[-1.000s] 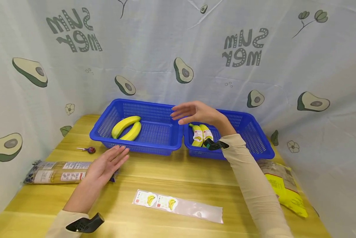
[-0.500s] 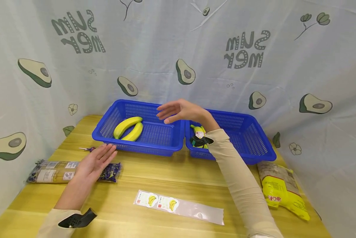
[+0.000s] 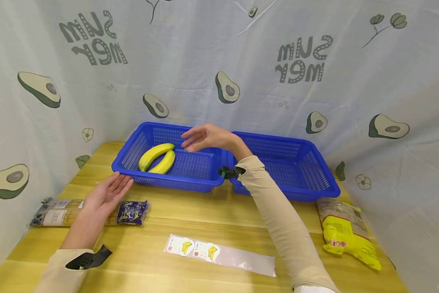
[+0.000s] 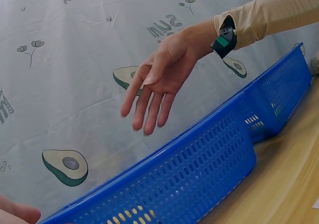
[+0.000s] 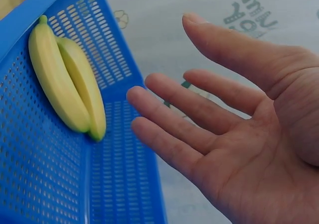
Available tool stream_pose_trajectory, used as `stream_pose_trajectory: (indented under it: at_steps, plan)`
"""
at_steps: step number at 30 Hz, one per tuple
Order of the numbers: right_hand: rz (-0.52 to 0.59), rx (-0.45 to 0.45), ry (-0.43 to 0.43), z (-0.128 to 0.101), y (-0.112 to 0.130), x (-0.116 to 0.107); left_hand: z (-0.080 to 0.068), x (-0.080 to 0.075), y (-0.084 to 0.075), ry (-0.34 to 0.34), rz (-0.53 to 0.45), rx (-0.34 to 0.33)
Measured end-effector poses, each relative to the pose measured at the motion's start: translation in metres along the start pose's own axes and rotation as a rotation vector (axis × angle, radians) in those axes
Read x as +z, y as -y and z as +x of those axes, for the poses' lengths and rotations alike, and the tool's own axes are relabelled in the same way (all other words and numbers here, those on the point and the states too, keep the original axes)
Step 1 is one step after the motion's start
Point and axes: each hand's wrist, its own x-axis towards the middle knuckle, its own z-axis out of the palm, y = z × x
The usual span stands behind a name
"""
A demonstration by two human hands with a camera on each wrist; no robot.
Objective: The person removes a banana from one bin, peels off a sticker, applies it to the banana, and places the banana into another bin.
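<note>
Two yellow bananas [image 3: 156, 157] lie side by side at the left end of the left blue basket [image 3: 201, 184]. My right hand [image 3: 209, 137] hovers over that basket's right part, fingers loosely extended and holding nothing. In the right wrist view the same bananas [image 5: 65, 79] show beyond the fingertips of my right hand [image 5: 224, 129]. My left hand [image 3: 101, 196], palm up with relaxed fingers, is at the basket's front left corner, above a pack of noodles [image 3: 58, 213]. The left wrist view shows my right hand [image 4: 162, 79] above the basket wall [image 4: 189, 169].
A second blue basket [image 3: 316, 193] stands right of the first; my right forearm hides its labelled bananas almost wholly. A strip with two banana stickers [image 3: 219, 254] lies on the wooden table [image 3: 190, 215]. A yellow bag [image 3: 345, 234] rests at the right.
My right hand has moved left, from between the baskets to over the left one. My left hand has drifted left and now covers the lollipop. The bananas in the left basket stay put.
</note>
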Motion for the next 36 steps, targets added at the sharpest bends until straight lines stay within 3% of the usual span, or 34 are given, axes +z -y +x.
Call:
stream_pose_trajectory:
  at_steps: [9, 22, 36]
  plan:
    - [0.022, 0.09, -0.049, 0.026, -0.009, 0.008, 0.007, 0.008, -0.005, -0.039, -0.089, 0.039]
    - [0.054, 0.231, -0.184, 0.057, -0.031, 0.018, 0.011, 0.01, -0.009, -0.042, -0.043, 0.056]
    - [0.09, 0.3, -0.135, 0.084, -0.062, 0.022, 0.014, 0.009, -0.011, -0.085, -0.031, 0.077]
